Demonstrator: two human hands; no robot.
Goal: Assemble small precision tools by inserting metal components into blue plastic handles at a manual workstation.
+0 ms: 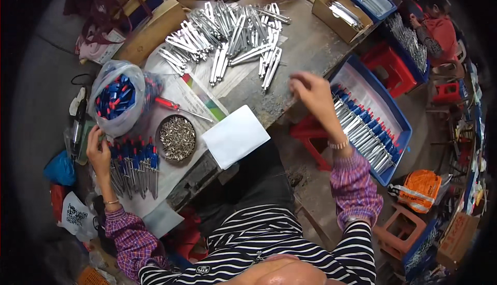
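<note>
My left hand point(98, 151) is beside a bundle of blue-handled metal tools point(135, 155), just below a clear plastic bag point(98, 110) of blue and red plastic pieces. Its fingers are bent and apart, and nothing shows in them. Over the table's right edge, my right hand point(312, 94) has loosely curled fingers with a gap to the thumb and no visible object. It is between a pile of long silver metal parts point(222, 31) and a blue tray point(406, 129) holding a row of silver tools with blue and red handles.
A bowl of small metal pins point(177, 138), a red-handled screwdriver point(173, 105) and a white pad point(235, 136) lie along the near side of the table. A cardboard box point(329, 21) stands at the far right. Red stools point(388, 67) stand beyond the tray; another person point(440, 31) sits farther off.
</note>
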